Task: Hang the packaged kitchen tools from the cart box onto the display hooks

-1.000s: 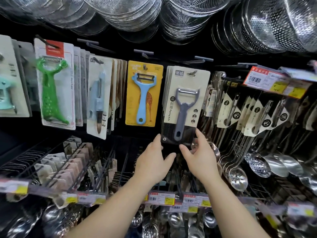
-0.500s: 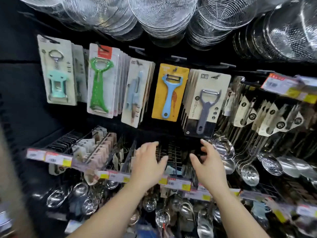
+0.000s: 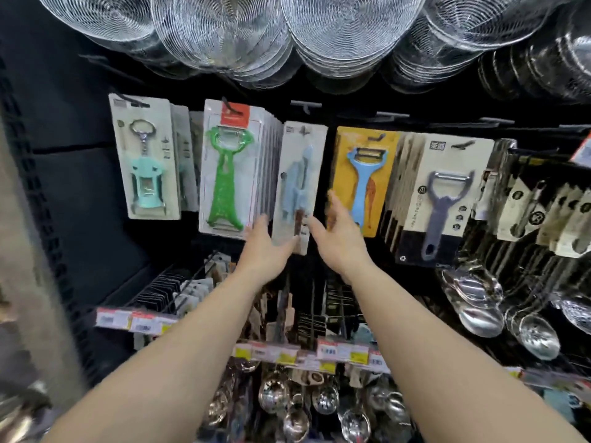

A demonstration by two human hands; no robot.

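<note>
Both hands are raised at the peg row, carrying nothing. The left hand (image 3: 267, 247) is reaching with fingers straight and loosely spread, its tips touching or nearly touching the lower left edge of the pale card pack holding a light-blue peeler with a brown tip (image 3: 295, 187). The right hand (image 3: 339, 231) is opening flat just right of that pack, fingers straight and apart, lying in front of the lower left corner of the yellow card with the blue Y-peeler (image 3: 363, 180); contact cannot be told through the motion blur.

Progress, as a judgement: the visible row is already reading as stocked. Hanging on hooks, left to right, are the white card with a mint corkscrew (image 3: 145, 161), the thick stack of white cards with a green peeler (image 3: 228, 174), the light-blue peeler stack, the yellow card, and the beige-and-black card with a grey Y-peeler (image 3: 443, 199). The person appears to be squaring a hung stack rather than hanging a fresh pack. The cart box is not appearing in view, so what is left cannot be told.

Surroundings: a black perforated back panel (image 3: 80, 193) is carrying the hooks. Round wire-mesh skimmers (image 3: 345, 33) are hanging overhead. Steel ladles and slotted spoons (image 3: 473, 302) are hanging at right and below, behind a rail of red-and-yellow price labels (image 3: 319, 353).
</note>
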